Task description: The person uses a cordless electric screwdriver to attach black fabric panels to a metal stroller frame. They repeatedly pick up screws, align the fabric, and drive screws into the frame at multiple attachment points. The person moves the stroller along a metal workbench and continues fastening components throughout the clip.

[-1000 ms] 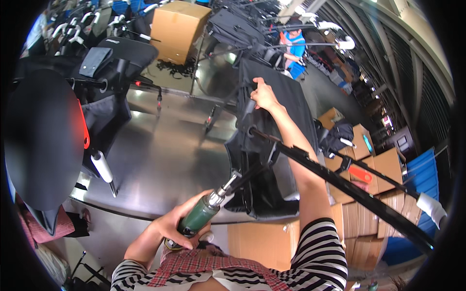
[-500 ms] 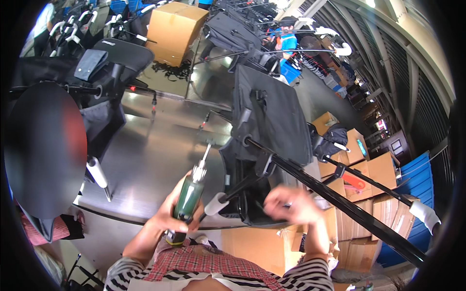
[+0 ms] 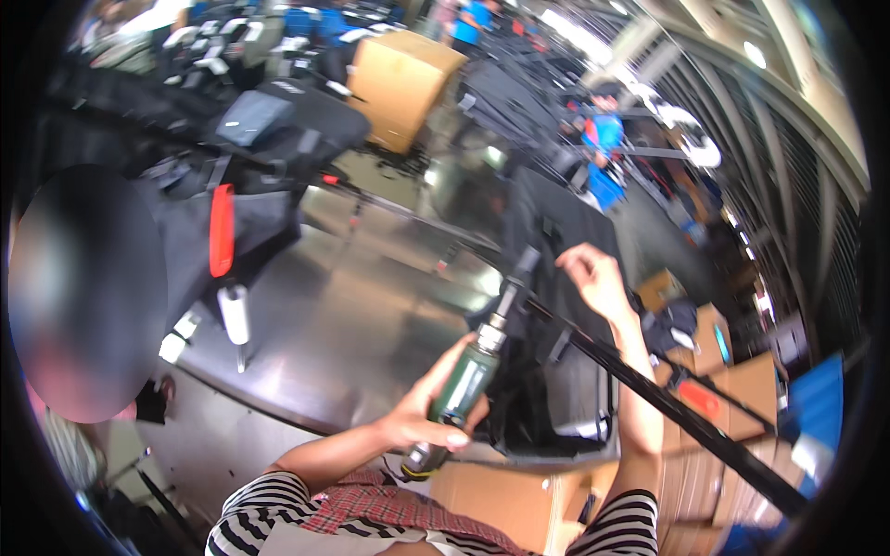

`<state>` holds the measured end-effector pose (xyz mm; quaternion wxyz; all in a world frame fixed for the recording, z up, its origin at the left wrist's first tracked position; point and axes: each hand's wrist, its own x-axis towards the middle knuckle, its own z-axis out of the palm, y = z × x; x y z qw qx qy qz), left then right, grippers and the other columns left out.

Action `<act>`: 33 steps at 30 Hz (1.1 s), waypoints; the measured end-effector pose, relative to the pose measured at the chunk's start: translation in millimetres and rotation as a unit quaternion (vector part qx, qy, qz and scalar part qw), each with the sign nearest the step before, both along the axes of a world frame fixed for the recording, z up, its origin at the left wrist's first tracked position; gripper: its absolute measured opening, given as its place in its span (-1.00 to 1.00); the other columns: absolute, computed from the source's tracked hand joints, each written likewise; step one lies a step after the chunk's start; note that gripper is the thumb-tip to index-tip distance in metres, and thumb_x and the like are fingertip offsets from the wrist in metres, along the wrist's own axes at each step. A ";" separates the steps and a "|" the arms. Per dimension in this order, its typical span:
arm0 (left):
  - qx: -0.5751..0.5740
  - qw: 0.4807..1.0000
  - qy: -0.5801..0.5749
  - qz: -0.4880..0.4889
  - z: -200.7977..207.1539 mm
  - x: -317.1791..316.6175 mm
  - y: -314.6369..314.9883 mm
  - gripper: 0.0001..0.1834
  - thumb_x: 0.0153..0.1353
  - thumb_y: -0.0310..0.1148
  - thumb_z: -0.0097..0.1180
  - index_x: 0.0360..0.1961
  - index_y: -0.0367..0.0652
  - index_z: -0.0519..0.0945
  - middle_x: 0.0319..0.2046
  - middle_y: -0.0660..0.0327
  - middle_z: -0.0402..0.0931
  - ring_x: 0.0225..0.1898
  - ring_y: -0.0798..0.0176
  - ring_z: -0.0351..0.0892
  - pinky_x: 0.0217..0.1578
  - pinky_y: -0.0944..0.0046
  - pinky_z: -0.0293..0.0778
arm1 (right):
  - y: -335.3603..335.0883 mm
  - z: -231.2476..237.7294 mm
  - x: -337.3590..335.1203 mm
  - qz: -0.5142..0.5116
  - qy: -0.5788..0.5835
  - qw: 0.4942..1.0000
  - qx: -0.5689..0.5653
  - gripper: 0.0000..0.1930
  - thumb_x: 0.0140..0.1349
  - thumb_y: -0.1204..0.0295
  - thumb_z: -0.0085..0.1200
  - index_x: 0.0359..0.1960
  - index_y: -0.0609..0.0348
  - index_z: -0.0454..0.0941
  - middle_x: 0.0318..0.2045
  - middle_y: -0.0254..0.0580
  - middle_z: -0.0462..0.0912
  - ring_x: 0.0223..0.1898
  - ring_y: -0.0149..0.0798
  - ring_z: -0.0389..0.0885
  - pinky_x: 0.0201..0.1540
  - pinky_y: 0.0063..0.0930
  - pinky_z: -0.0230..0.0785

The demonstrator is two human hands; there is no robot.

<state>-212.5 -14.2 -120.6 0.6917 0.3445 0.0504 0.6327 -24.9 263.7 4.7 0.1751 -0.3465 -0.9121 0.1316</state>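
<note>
My left hand (image 3: 425,414) is wrapped round a green power screwdriver (image 3: 463,386). Its bit points away from me, its tip close to a joint on the black folded frame; whether they touch is blurred. Above the black fabric panel (image 3: 579,218) on that frame, my right hand (image 3: 598,283) is raised with thumb and fingers drawn together. Anything small between those fingertips is hidden. From the frame, a black tube (image 3: 649,397) runs toward the lower right, passing by my right forearm.
A shiny metal table (image 3: 315,324) lies under the work. Across it, another black frame carries a red strip (image 3: 222,232) and a white-ended leg (image 3: 235,313), beside a person. Cardboard boxes (image 3: 501,500) stand at the near edge and right; a large carton (image 3: 400,85) is farther off.
My left hand has carried the screwdriver right and away from me, up to the frame. My right hand has moved farther out, over the fabric panel. The whole view has shifted.
</note>
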 end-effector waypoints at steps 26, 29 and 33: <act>0.079 0.981 0.009 0.175 39.2 68.5 -96.5 0.20 0.16 -0.45 0.35 0.57 0.19 -0.31 -0.29 0.16 0.45 -0.55 0.39 0.50 -0.52 0.35 0.50 | -272.2 164.4 156.9 0.133 -0.258 0.957 -0.031 0.09 -0.13 -0.04 0.49 0.30 0.56 0.28 0.30 0.40 0.36 0.40 0.20 0.27 0.46 -0.11 0.08; 0.040 0.978 0.037 0.199 53.1 68.8 -118.0 0.24 0.11 -0.44 0.38 0.57 0.20 -0.31 -0.33 0.13 0.43 -0.56 0.34 0.50 -0.53 0.32 0.49 | -303.5 70.9 178.9 0.223 -0.354 0.906 0.064 0.17 -0.10 -0.06 0.47 0.35 0.62 0.13 0.34 0.51 0.23 0.42 0.29 0.20 0.45 -0.06 0.07; 0.036 0.974 0.043 0.221 45.6 69.0 -125.9 -0.10 0.07 -0.33 0.41 0.34 -0.09 0.09 -0.35 0.07 0.40 -0.60 0.28 0.48 -0.55 0.29 0.52 | -323.9 -17.3 186.7 0.131 -0.312 0.938 -0.077 0.22 0.01 -0.12 0.39 0.38 0.67 -0.01 0.40 0.57 0.05 0.49 0.30 0.00 0.50 -0.12 -0.05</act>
